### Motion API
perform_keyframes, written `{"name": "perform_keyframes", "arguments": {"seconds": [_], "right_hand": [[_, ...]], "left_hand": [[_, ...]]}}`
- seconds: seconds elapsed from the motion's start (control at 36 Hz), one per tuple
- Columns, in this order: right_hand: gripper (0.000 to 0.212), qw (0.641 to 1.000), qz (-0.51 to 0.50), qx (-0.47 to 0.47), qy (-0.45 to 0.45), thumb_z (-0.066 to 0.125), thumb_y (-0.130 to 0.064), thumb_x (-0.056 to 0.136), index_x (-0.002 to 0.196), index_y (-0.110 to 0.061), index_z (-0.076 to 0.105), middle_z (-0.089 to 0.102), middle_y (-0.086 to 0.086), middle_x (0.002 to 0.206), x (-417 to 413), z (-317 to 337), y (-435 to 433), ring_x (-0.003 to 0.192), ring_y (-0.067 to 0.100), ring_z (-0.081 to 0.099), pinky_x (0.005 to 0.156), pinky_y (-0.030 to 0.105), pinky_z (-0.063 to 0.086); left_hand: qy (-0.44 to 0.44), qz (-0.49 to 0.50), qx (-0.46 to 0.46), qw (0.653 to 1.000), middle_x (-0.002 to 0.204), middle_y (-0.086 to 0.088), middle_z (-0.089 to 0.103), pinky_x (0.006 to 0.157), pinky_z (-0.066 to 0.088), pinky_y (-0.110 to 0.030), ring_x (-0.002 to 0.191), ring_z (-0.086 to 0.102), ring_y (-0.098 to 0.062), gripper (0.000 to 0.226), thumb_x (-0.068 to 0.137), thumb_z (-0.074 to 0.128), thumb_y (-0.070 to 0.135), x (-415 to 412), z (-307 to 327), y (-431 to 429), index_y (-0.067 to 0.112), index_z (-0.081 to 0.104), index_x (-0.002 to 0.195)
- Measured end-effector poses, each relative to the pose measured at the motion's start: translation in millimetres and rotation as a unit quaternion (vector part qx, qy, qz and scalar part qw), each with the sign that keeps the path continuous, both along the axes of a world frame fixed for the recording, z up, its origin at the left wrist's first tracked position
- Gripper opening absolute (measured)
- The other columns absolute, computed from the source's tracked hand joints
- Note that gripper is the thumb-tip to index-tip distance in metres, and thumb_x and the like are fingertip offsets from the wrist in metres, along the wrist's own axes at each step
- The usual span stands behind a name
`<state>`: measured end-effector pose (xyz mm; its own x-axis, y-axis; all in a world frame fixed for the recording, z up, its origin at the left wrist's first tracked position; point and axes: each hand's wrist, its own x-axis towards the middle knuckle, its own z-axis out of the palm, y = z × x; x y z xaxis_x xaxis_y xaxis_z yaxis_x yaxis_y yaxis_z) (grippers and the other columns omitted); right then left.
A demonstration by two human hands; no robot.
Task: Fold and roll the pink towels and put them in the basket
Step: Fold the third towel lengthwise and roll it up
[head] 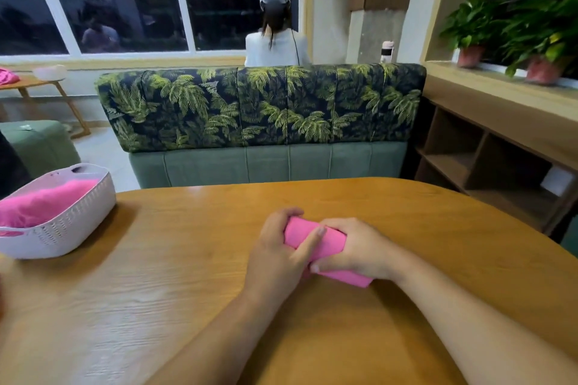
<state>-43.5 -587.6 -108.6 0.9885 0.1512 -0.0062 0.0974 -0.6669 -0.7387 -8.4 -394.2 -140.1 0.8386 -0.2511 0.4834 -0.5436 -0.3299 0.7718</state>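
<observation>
A rounded wooden table (187,259) carries two things. A white basket (72,228) sits at its left edge. A pink towel (333,244) lies near the middle

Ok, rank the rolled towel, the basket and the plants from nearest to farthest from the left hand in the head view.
1. Towel: gripped in the left hand itself.
2. Basket: off to the left.
3. Plants: far back on the right.
</observation>
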Motion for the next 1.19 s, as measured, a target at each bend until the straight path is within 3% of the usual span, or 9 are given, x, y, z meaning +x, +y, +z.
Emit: {"name": "perform_keyframes", "arguments": {"seconds": [0.14, 0.31, 0.56, 0.72, 0.86, 0.94, 1.0, 1.08, 1.19], "right_hand": [[0.054, 0.999, 0.034, 0.023, 0.033, 0.097, -0.044, 0.070, 0.115, -0.035, 0.068, 0.073, -0.005, 0.102, 23.0, 1.4, -10.5, 0.088, 0.016, 0.072, 0.075, 0.041, 0.062], [0.068, 1.000, -0.001, -0.024, -0.018, 0.097, -0.047, 0.061, 0.118, -0.045, 0.059, 0.067, -0.015, 0.103, 65.3, -11.1, -4.1, 0.091, 0.010, 0.066, 0.075, 0.035, 0.058], [0.090, 0.948, -0.042, -0.246, -0.196, 0.075, -0.054, 0.078, 0.153, -0.048, 0.026, 0.051, -0.021, 0.138, 112.2, -21.8, 24.1, 0.119, 0.019, 0.061, 0.082, 0.042, 0.055], [0.102, 0.908, -0.019, -0.329, -0.259, 0.068, -0.047, 0.085, 0.165, -0.038, 0.006, 0.048, -0.009, 0.140, 114.1, -33.4, 26.7, 0.110, 0.019, 0.063, 0.067, 0.041, 0.060], [0.098, 0.911, 0.011, -0.314, -0.266, 0.063, -0.043, 0.091, 0.164, -0.048, -0.003, 0.048, -0.007, 0.142, 112.9, -30.0, 19.1, 0.111, 0.022, 0.064, 0.074, 0.044, 0.061], [0.099, 0.931, -0.033, -0.256, -0.257, 0.066, -0.042, 0.091, 0.159, -0.058, -0.005, 0.047, -0.013, 0.144, 112.3, -27.7, 15.9, 0.108, 0.027, 0.066, 0.080, 0.044, 0.059], [0.101, 0.947, -0.090, -0.185, -0.246, 0.068, -0.041, 0.091, 0.156, -0.064, -0.006, 0.046, -0.017, 0.144, 114.8, -28.9, 12.3, 0.105, 0.029, 0.067, 0.082, 0.043, 0.055], [0.103, 0.957, -0.147, -0.093, -0.231, 0.072, -0.040, 0.092, 0.155, -0.065, -0.005, 0.052, -0.016, 0.136, 120.7, -31.2, 2.4, 0.105, 0.024, 0.063, 0.084, 0.042, 0.053], [0.102, 0.960, -0.162, -0.034, -0.224, 0.076, -0.036, 0.090, 0.155, -0.066, 0.004, 0.055, -0.017, 0.140, 123.6, -33.0, -4.4, 0.119, 0.018, 0.061, 0.096, 0.044, 0.053]], "left_hand": [[-0.085, -0.103, 0.087, 0.987, 0.106, 0.016, 0.061, 0.078, 0.045, -0.013, 0.096, 0.057, 0.004, 0.051, 0.086, 0.065, 0.062, 49.2, 6.6, 13.8, 0.024, 0.060, 0.120], [-0.130, -0.105, 0.088, 0.982, 0.085, 0.009, 0.060, 0.058, 0.043, -0.019, 0.074, 0.059, -0.008, 0.034, 0.093, 0.061, 0.053, 99.7, 15.8, 12.0, 0.021, 0.057, 0.103], [-0.013, 0.047, 0.061, 0.997, 0.058, -0.002, 0.054, 0.053, 0.042, -0.039, 0.058, 0.054, -0.023, 0.042, 0.093, 0.056, 0.055, 139.4, 16.5, 6.9, 0.015, 0.049, 0.081], [0.070, 0.051, 0.076, 0.993, 0.064, -0.006, 0.055, 0.060, 0.042, -0.045, 0.061, 0.050, -0.023, 0.050, 0.104, 0.042, 0.051, 153.9, 13.0, 8.3, 0.008, 0.052, 0.079], [0.044, -0.019, 0.009, 0.999, 0.073, -0.002, 0.058, 0.058, 0.046, -0.042, 0.065, 0.056, -0.018, 0.040, 0.111, 0.033, 0.047, 151.3, 6.0, 6.5, 0.020, 0.058, 0.096], [0.051, -0.061, -0.051, 0.996, 0.102, 0.000, 0.064, 0.057, 0.055, -0.032, 0.082, 0.066, -0.017, 0.032, 0.110, 0.038, 0.047, 144.9, 1.3, 1.9, 0.032, 0.054, 0.133], [0.009, -0.039, -0.060, 0.997, 0.124, -0.001, 0.058, 0.070, 0.060, -0.037, 0.101, 0.067, -0.020, 0.037, 0.109, 0.047, 0.043, 137.7, -4.1, 0.6, 0.031, 0.045, 0.144], [-0.130, -0.004, -0.016, 0.991, 0.127, -0.001, 0.056, 0.095, 0.050, -0.036, 0.116, 0.060, -0.021, 0.036, 0.103, 0.058, 0.031, 129.1, -4.9, 3.3, 0.016, 0.052, 0.135], [-0.233, -0.072, 0.127, 0.961, 0.124, 0.006, 0.062, 0.101, 0.047, -0.040, 0.120, 0.058, -0.016, 0.038, 0.096, 0.074, 0.033, 131.2, -5.7, 2.4, 0.014, 0.062, 0.126]]}}
